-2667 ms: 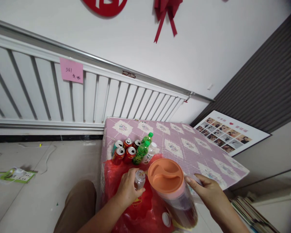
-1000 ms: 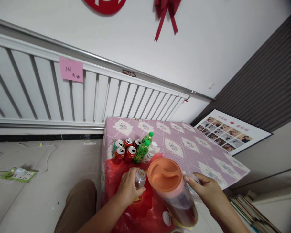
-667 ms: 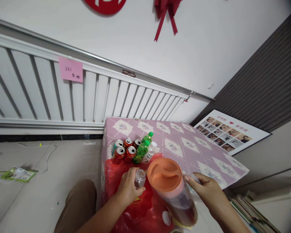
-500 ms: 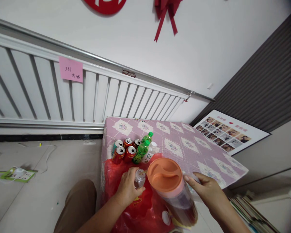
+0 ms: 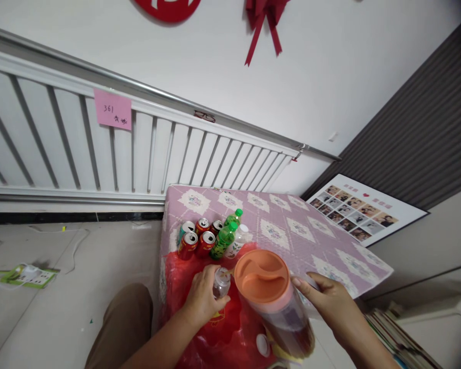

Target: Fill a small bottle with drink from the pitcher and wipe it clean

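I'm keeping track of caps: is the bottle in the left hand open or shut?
Open: the clear bottle in the left hand shows a bare rim, no cap over its mouth, beside the orange-lidded pitcher.

Head-worn view — forward and down, pitcher (image 5: 275, 306) close below.

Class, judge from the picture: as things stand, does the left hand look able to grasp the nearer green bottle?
Probably not: the left hand is wrapped around a clear bottle, so it seems occupied. The nearer green bottle stands just beyond, apparently unblocked.
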Demonstrator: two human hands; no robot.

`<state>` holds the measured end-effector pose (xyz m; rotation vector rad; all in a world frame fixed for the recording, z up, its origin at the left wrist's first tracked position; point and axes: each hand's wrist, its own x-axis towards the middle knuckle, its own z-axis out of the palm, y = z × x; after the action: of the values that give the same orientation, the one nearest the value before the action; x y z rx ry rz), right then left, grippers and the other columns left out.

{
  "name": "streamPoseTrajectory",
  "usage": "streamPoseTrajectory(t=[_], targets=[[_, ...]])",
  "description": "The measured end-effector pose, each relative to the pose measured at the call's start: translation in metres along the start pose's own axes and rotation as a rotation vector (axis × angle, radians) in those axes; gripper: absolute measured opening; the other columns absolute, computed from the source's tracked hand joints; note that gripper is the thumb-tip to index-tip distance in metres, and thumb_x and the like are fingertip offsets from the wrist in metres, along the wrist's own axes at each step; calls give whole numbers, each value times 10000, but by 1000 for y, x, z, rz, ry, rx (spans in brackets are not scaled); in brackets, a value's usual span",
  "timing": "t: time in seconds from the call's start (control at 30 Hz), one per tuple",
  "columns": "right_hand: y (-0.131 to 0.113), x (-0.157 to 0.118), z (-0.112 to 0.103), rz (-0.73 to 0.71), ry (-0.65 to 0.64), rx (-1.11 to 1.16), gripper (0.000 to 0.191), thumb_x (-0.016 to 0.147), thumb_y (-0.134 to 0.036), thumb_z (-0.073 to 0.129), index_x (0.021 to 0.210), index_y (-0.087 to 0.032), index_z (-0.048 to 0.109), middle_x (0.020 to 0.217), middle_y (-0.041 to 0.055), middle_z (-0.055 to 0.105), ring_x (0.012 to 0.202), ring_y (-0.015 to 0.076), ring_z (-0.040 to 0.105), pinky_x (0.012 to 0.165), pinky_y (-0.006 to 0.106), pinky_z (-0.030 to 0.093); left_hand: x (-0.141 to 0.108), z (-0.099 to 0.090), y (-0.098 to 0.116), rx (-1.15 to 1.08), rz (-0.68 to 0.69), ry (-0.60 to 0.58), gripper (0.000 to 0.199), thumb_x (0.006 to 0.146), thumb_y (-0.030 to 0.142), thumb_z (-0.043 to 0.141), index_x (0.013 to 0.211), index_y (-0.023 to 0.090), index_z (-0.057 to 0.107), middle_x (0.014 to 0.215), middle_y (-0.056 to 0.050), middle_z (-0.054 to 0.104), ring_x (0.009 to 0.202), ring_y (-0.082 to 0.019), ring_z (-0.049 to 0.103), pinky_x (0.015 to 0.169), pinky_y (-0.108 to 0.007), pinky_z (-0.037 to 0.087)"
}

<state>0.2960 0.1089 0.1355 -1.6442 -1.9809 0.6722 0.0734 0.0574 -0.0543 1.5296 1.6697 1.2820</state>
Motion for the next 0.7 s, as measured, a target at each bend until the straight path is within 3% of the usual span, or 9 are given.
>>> streamPoseTrajectory(t=[0.7], targets=[[9, 5, -4, -56, 7, -57, 438, 725, -572, 618, 513, -229, 446, 528, -59, 320, 518, 127, 342, 485, 254, 288, -1, 4, -6, 4, 6, 12, 704, 611, 171, 800, 1243, 218, 494, 1255, -89, 637, 1144, -314, 599, 1012, -481, 455]])
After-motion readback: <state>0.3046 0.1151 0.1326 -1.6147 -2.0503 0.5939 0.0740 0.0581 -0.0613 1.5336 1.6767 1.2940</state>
